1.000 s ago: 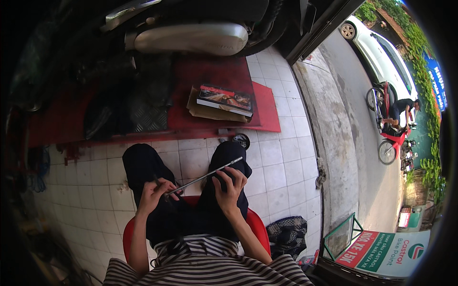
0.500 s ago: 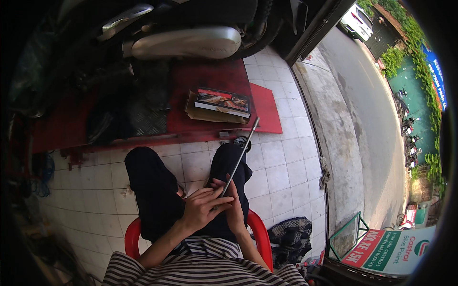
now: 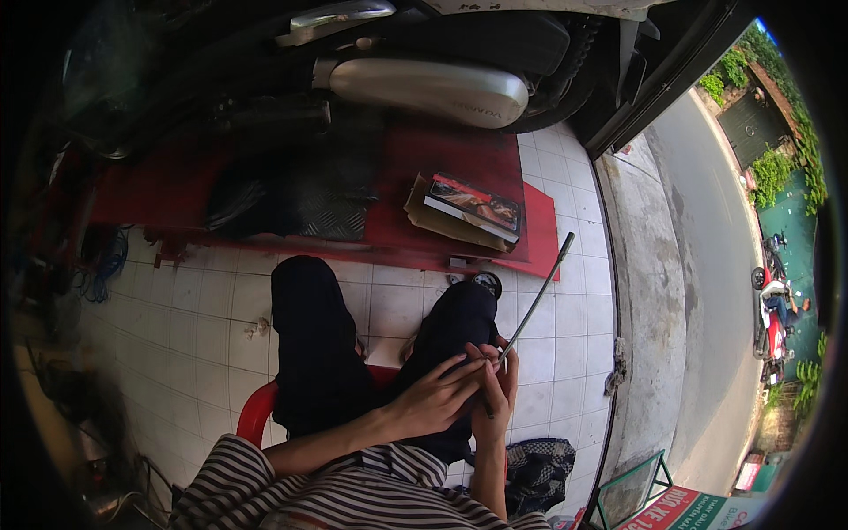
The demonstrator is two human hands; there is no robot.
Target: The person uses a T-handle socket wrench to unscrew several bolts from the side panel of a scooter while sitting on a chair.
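The right hand (image 3: 500,399) is curling closed around the lower part of a thin metal rod (image 3: 537,300), thumb and fingers pinching it, while the left hand (image 3: 435,396) is reaching across from nine o'clock with bent fingers lying against the right fingers; overlap is hiding whether the left fingers are gripping the rod too. The rod is slanting up toward one o'clock, its short lower end poking out below the fingers. Both hands are hovering near the right leg, whose dark trousers (image 3: 459,322) are covering the bent knee. Around nine o'clock, a red chair (image 3: 254,417) is showing beside the left hip, and at five o'clock a black patterned cloth (image 3: 539,464) is lying on the white tiled floor (image 3: 221,309). At twelve o'clock, a round dark object (image 3: 488,282) is sitting just past the right knee, and beyond it a picture-covered box (image 3: 477,203) is resting on brown cardboard (image 3: 449,226) atop a red platform (image 3: 402,190). Farther out, just short of twelve, a motorcycle (image 3: 433,90) is looming. Toward three o'clock, the grey street (image 3: 698,265) is running past the doorway.
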